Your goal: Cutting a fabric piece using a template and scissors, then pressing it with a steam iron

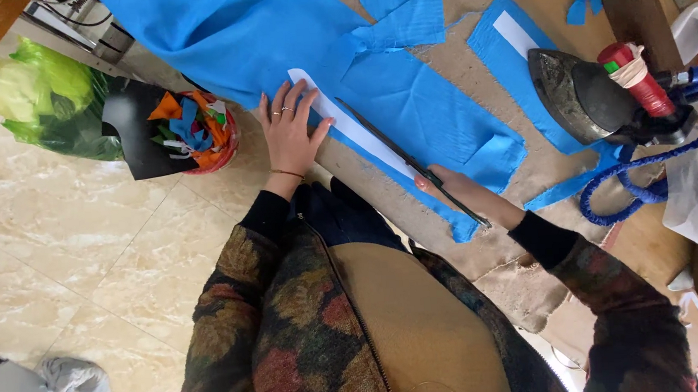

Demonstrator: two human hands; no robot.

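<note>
My left hand [290, 130] lies flat with fingers spread on the end of a long white paper pattern [349, 127] that rests on blue fabric [408, 104]. My right hand [457, 192] grips the handles of long dark scissors [408, 160], whose blades lie along the edge of the white pattern on the blue fabric. Both arms wear dark patterned sleeves.
A heavy steam iron [599, 97] with a red knob and a blue hose [638, 173] sits at the right on the brown padded table [511, 150]. A second blue piece with a white strip [511, 38] lies near it. A bin of fabric scraps [194, 129] and a green bag [51, 99] stand on the tiled floor.
</note>
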